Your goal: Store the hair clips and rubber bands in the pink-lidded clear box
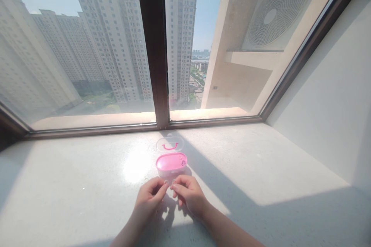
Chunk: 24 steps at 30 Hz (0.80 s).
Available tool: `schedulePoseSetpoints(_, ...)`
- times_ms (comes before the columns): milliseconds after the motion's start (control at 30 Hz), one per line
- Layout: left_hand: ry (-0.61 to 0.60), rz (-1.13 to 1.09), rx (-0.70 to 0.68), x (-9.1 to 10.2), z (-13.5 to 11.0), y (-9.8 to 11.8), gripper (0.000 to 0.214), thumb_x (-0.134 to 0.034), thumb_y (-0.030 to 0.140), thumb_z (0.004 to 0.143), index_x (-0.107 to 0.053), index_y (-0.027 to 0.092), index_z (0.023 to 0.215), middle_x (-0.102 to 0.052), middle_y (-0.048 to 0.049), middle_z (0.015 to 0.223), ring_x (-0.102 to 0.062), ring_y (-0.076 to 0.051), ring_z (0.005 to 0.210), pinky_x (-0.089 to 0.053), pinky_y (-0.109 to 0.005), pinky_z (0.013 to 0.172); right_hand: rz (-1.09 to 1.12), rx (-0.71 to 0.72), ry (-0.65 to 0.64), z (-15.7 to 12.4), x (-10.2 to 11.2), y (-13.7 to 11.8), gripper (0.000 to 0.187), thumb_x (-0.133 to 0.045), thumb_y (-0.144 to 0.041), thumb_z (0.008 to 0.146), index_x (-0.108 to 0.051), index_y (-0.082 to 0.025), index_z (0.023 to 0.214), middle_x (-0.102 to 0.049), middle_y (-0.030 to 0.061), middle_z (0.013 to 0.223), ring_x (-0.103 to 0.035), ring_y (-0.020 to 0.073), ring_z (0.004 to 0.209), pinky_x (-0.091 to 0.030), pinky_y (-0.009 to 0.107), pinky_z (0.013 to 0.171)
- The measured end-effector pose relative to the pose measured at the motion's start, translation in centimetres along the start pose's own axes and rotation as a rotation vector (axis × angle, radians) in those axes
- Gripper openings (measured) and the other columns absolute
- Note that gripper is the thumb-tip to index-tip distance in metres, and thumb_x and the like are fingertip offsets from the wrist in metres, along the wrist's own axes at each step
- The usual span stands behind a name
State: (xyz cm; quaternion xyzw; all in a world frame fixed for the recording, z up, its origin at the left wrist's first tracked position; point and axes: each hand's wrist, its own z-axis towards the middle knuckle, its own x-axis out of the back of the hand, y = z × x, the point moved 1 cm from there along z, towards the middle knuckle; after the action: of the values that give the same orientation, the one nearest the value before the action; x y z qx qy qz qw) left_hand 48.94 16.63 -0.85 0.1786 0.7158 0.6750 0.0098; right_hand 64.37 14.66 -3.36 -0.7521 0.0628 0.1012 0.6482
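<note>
Left hand [148,193] and right hand [190,193], fingertips pinched narrow, each on a tiny pale ring [166,182], over a sunlit, shadow-crossed sill [87,170]. Just beyond stands the pink box [171,162]; its clear lid [169,145] lies behind. A white wall [324,115] rises rightward; the dark window frame [153,46] closes the sill; outside, a fan [279,11] and towers [107,34].

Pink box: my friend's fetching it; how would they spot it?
Follow the dark upright window bar down to the pale sill. Nearer the viewer than the clear lid sits the pink box. Its whole oval is pink; the lid's mostly transparent.
</note>
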Motion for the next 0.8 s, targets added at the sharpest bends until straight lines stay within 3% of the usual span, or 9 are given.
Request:
schedulePoseSetpoints(400,0.015,-0.086,0.070,-0.16,-0.16,0.36,0.032,-0.061,0.044,0.080,-0.059,0.015,0.067,-0.045,0.0044,0.054,-0.044,-0.010,0.045,-0.032,-0.021,0.042,0.035,-0.020,-0.005,0.04,0.03,0.14,0.022,-0.063,-0.034,0.073,-0.063,-0.012,0.069,-0.062,0.0017,0.057,-0.043,0.0055,0.036,-0.025,0.019,0.037)
schedulePoseSetpoints(800,0.008,-0.018,0.025,0.00,0.01,0.06,0.032,-0.059,0.043,0.082,-0.060,0.014,0.068,-0.047,0.0030,0.057,-0.047,-0.012,0.052,-0.035,-0.022,0.049,0.047,-0.026,-0.007,0.18,0.09,0.30,0.021,-0.060,-0.032,0.072,-0.065,-0.011,0.071,-0.062,0.0019,0.057,-0.043,0.0054,0.035,-0.024,0.018,0.037)
